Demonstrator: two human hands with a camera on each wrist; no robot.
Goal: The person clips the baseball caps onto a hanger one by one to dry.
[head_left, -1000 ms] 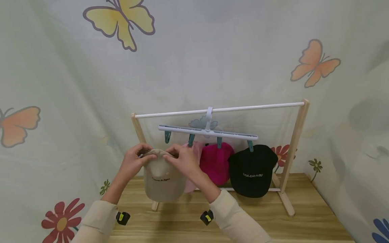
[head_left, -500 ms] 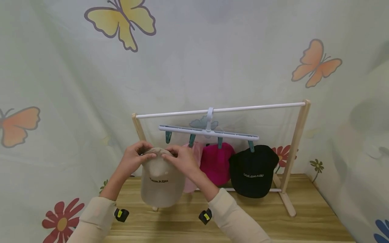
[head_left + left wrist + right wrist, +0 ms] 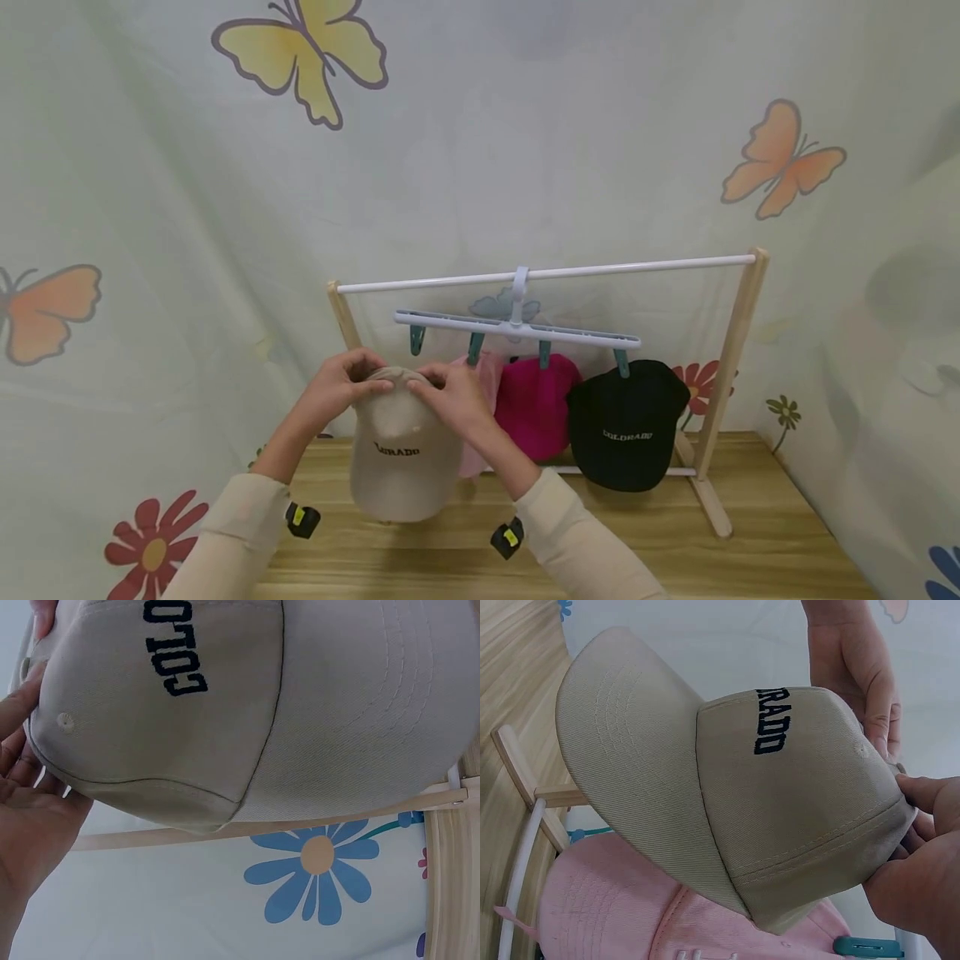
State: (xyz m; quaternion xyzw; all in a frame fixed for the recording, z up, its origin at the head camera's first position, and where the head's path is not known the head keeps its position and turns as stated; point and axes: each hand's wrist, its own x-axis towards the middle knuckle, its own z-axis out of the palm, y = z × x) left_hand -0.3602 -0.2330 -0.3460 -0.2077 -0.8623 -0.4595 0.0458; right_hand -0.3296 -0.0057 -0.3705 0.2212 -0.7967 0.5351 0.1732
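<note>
A beige baseball cap [image 3: 405, 462] with dark lettering on its front hangs brim down between both hands. My left hand [image 3: 337, 390] pinches the upper left of its crown, thumb in front and fingers behind. On the other side of the crown top, my right hand [image 3: 457, 400] pinches the fabric the same way. The right wrist view shows the cap [image 3: 795, 802] side on, with thumbs near each other at the crown's top. Just above the hands, a green clip [image 3: 417, 339] at the left end of the white hanger [image 3: 517, 329] grips nothing.
A pink cap [image 3: 607, 900], a magenta cap [image 3: 534, 408] and a black cap [image 3: 626, 442] hang from the other clips. The hanger hooks over the white rod [image 3: 637, 268] of a wooden rack [image 3: 731, 367]. The rack stands on a wood-grain table [image 3: 600, 550] before a patterned curtain.
The beige cap has dropped slightly, its brim lower and more of its lettering showing. Both hands keep their pinch on the crown. The hung caps stay in place.
</note>
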